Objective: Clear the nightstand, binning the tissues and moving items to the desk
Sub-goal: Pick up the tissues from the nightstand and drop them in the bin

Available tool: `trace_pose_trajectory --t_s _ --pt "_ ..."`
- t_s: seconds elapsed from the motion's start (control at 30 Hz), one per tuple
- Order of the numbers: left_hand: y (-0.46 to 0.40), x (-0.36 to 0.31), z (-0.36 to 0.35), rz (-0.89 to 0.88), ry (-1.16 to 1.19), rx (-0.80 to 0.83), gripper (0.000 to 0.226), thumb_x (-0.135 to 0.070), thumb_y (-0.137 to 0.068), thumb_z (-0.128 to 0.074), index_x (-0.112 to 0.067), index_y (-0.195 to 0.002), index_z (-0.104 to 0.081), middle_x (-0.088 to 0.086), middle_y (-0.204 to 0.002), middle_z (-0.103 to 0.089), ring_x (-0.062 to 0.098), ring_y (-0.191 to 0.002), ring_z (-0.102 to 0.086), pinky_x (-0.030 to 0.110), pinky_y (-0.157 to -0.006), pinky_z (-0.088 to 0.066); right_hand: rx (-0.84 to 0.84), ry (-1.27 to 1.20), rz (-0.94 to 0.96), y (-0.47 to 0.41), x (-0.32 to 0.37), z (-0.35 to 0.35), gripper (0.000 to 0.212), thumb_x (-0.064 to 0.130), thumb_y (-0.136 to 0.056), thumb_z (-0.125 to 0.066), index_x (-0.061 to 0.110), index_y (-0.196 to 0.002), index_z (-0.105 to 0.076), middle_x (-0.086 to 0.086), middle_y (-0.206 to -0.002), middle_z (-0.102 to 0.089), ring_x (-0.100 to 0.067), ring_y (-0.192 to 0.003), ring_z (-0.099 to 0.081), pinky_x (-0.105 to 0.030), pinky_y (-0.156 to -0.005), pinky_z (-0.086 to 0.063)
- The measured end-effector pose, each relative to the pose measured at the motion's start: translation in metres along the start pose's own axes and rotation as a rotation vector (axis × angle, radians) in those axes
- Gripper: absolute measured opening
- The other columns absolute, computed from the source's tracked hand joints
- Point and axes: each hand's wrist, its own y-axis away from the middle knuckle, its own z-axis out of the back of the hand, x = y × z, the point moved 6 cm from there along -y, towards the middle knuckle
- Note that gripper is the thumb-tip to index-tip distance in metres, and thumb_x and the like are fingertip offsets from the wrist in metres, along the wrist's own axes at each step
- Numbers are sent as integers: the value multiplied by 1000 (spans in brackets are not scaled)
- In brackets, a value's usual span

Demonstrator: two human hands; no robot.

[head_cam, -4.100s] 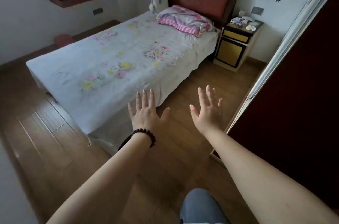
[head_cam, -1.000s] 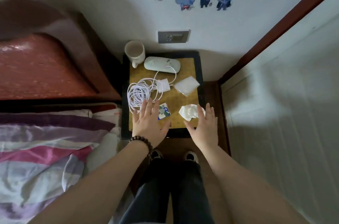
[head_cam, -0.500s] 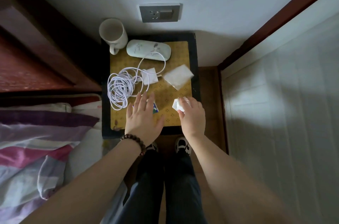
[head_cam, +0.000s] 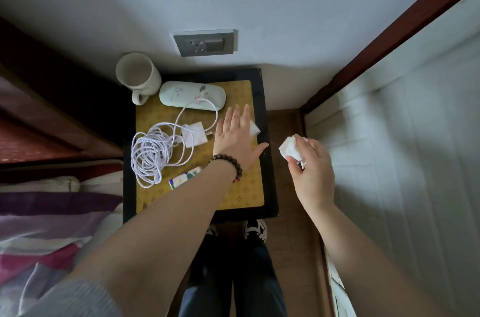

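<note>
The nightstand [head_cam: 268,187] has a black rim and a yellow patterned top. My right hand [head_cam: 310,168] holds a crumpled white tissue [head_cam: 291,149] off the stand's right edge, over the floor. My left hand [head_cam: 235,137], fingers spread, lies flat over a second, flat tissue [head_cam: 254,128] near the right rim; only a corner of it shows. On the top sit a white mug [head_cam: 136,75], a pale glasses case [head_cam: 192,95], a coiled white cable [head_cam: 150,153] with its charger plug [head_cam: 194,133], and a small printed packet [head_cam: 185,177] partly under my left forearm.
A bed with striped bedding [head_cam: 46,226] and a dark red headboard [head_cam: 39,122] borders the stand on the left. A wall socket [head_cam: 205,42] sits above it. A white panelled wardrobe door [head_cam: 402,161] stands on the right. My feet [head_cam: 254,229] are at the stand's front.
I walked from across the room to the nightstand. My right hand picked up the crumpled tissue and lifted it off to the right. My left hand moved forward onto the flat tissue.
</note>
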Motion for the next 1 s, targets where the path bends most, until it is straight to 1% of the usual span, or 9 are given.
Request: trace_pose_trajectory --t_s 0.07,0.17,0.27,0.37,0.5,0.6,0.73,0.83,1.0 --pt "-7 4 -8 22 -4 13 101 -69 -80 -48 -22 -147 10 6 -160 -5 25 -146 -2 43 -112 -3 3 -20 -18 0 -6 -3 43 14 -85 -66 12 -126 -57 -13 -122 -58 -27 -110 -56 -32 -80 -53" --pt "-6 6 -11 22 1 -10 91 -56 -85 -52 -21 -148 4 6 -159 -11 26 -145 -6 45 -113 -8 19 -50 -31 1 -8 -8 42 13 -85 -66 12 -127 -57 -13 -122 -58 -26 -110 -55 -35 -82 -54" --pt "3 6 -6 -9 14 -72 77 -41 -89 -57 -21 -148 -12 4 -152 -29 26 -141 -21 47 -112 -19 32 -66 -30 3 -7 -11 42 14 -85 -66 11 -126 -57 -13 -120 -58 -25 -108 -56 -32 -80 -53" --pt "12 7 2 -30 77 -123 66 -31 -89 -60 -20 -144 -26 3 -142 -42 24 -130 -34 43 -108 -27 37 -71 -47 4 -9 -11 43 16 -86 -65 12 -127 -56 -13 -122 -57 -24 -110 -56 -28 -80 -50" --pt "20 9 26 -22 236 -167 55 -33 -89 -59 -19 -137 -37 4 -132 -50 23 -122 -45 42 -104 -35 35 -67 -59 2 -8 0 43 18 -86 -65 13 -128 -56 -12 -125 -57 -24 -112 -56 -23 -80 -46" --pt "39 11 67 17 340 -260 50 -37 -88 -59 -20 -132 -41 4 -127 -54 23 -114 -51 41 -96 -45 47 -64 -41 -1 10 19 43 20 -86 -65 14 -128 -56 -11 -127 -56 -23 -113 -55 -22 -81 -46" --pt "88 24 136 104 413 -432 47 -35 -86 -60 -22 -128 -43 3 -122 -57 24 -105 -55 38 -83 -48 87 -127 68 -8 64 50 42 23 -88 -63 18 -128 -55 -5 -129 -54 -16 -114 -52 -19 -87 -44" --pt "134 45 178 208 410 -549 46 -33 -85 -61 -21 -127 -45 2 -118 -58 23 -101 -56 33 -79 -46 147 -215 212 -5 119 68 42 24 -88 -62 17 -129 -53 -1 -127 -53 -13 -112 -50 -19 -87 -44" --pt "220 91 214 463 418 -729 47 -32 -82 -65 -20 -125 -49 0 -116 -59 23 -103 -57 36 -83 -46 239 -214 501 13 207 73 46 21 -84 -67 17 -128 -53 -3 -126 -54 -15 -112 -52 -22 -89 -45"
